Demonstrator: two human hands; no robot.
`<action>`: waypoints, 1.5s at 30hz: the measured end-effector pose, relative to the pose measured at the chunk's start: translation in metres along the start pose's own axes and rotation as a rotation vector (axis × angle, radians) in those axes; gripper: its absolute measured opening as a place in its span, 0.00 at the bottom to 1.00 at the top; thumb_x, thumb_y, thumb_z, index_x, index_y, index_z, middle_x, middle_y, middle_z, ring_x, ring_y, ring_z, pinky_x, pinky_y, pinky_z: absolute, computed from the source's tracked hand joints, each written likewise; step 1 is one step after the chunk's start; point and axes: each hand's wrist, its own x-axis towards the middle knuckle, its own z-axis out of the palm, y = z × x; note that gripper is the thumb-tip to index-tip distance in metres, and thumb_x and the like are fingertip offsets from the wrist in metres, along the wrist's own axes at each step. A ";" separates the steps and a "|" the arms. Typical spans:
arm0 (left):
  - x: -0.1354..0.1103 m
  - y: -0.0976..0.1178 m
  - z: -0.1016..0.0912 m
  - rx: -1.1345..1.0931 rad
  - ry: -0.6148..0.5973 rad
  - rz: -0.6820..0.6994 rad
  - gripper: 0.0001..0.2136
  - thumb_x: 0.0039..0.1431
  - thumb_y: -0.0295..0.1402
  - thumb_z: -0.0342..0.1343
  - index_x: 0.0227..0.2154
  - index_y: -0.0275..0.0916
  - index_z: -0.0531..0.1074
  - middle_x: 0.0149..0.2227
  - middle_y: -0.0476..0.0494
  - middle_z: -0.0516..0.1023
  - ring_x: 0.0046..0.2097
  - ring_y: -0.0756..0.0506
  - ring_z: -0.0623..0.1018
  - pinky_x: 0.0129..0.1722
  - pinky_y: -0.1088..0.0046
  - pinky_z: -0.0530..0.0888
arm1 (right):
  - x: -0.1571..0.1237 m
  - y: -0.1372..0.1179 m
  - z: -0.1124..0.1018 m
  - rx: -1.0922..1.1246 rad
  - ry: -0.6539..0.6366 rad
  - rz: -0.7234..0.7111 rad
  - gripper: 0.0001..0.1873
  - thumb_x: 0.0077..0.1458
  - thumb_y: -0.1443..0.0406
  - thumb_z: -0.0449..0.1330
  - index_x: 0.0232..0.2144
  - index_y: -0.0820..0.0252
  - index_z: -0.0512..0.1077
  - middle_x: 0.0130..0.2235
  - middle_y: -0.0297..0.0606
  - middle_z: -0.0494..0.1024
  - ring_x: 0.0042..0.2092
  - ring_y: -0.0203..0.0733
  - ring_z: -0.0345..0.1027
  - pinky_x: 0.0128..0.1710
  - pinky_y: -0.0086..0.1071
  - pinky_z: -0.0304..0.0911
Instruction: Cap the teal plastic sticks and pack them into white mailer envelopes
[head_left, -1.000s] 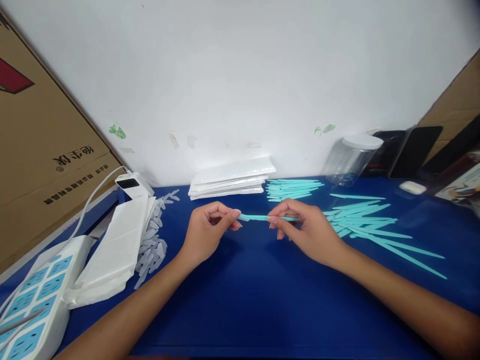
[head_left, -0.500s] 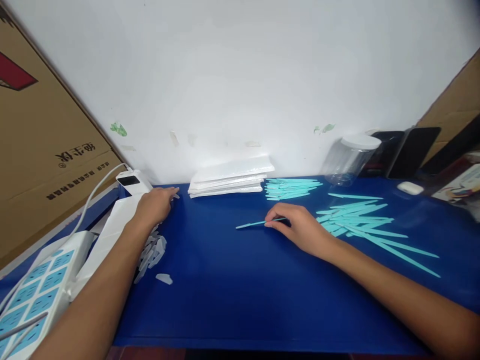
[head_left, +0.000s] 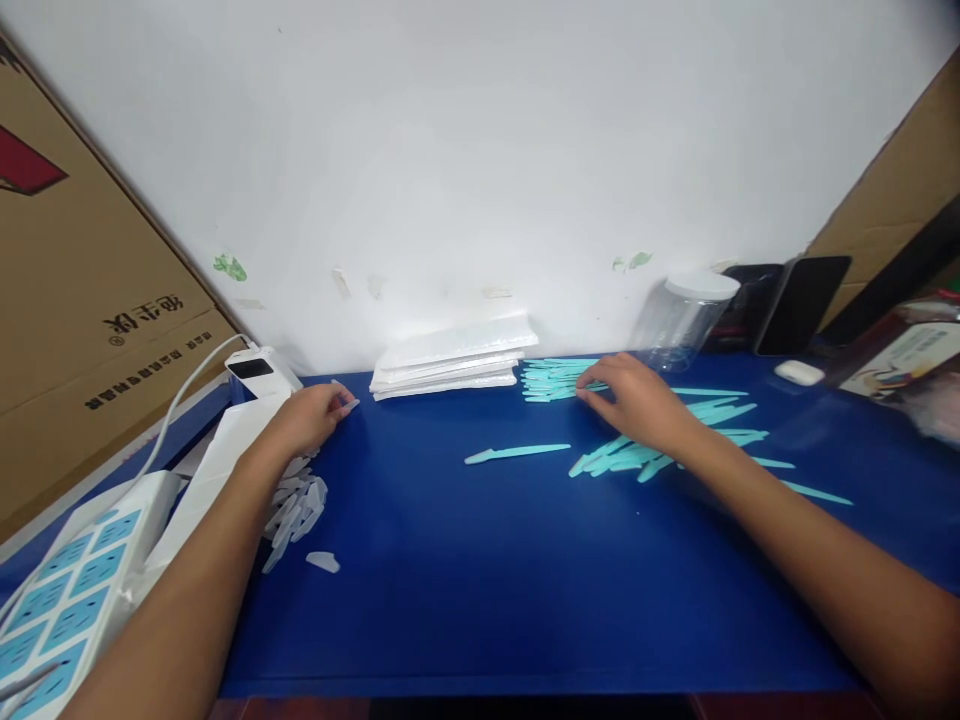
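My left hand (head_left: 309, 418) pinches a small clear blade cap (head_left: 350, 406) above the left side of the blue table. Under its wrist lies a heap of similar clear caps (head_left: 300, 515), with one loose cap (head_left: 323, 562) in front. A turquoise eyebrow razor (head_left: 517, 453) lies alone near the middle. My right hand (head_left: 634, 400) is at the right end of a neat pile of turquoise razors (head_left: 551, 380), its thumb and fingertips drawn together there; whether they grip one is hidden. Beneath that hand and wrist spreads a looser pile of razors (head_left: 622, 457).
A stack of white packets (head_left: 450, 360) leans at the wall. Behind the right hand stand a clear jar (head_left: 686, 315) with a white lid and a dark phone (head_left: 802, 305). A white earbud case (head_left: 799, 373) lies rightward. A power strip (head_left: 82, 590) borders the left arm.
My right hand has let go of the single razor, leaving it on the table, and moved back and right to the neat pile. My left hand has lifted a cap slightly.
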 end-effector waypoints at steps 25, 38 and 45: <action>-0.046 0.132 0.019 -1.159 -0.137 0.113 0.17 0.58 0.45 0.72 0.42 0.38 0.83 0.44 0.35 0.89 0.41 0.42 0.86 0.45 0.64 0.81 | -0.001 0.035 0.016 -0.046 -0.121 0.073 0.07 0.65 0.61 0.59 0.37 0.57 0.76 0.40 0.47 0.80 0.44 0.57 0.70 0.44 0.46 0.65; -0.048 0.142 0.026 -1.167 -0.042 0.141 0.16 0.57 0.44 0.73 0.41 0.37 0.84 0.39 0.38 0.89 0.36 0.44 0.85 0.38 0.69 0.81 | -0.004 0.011 0.000 0.163 -0.261 0.136 0.12 0.66 0.56 0.56 0.33 0.55 0.73 0.38 0.44 0.79 0.44 0.53 0.70 0.44 0.43 0.63; -0.049 0.146 0.025 -1.178 0.019 0.107 0.16 0.54 0.43 0.75 0.38 0.37 0.85 0.35 0.38 0.89 0.33 0.44 0.84 0.36 0.69 0.80 | -0.003 -0.048 -0.026 0.509 -0.371 0.157 0.13 0.70 0.52 0.54 0.39 0.53 0.69 0.39 0.37 0.80 0.39 0.45 0.71 0.40 0.37 0.63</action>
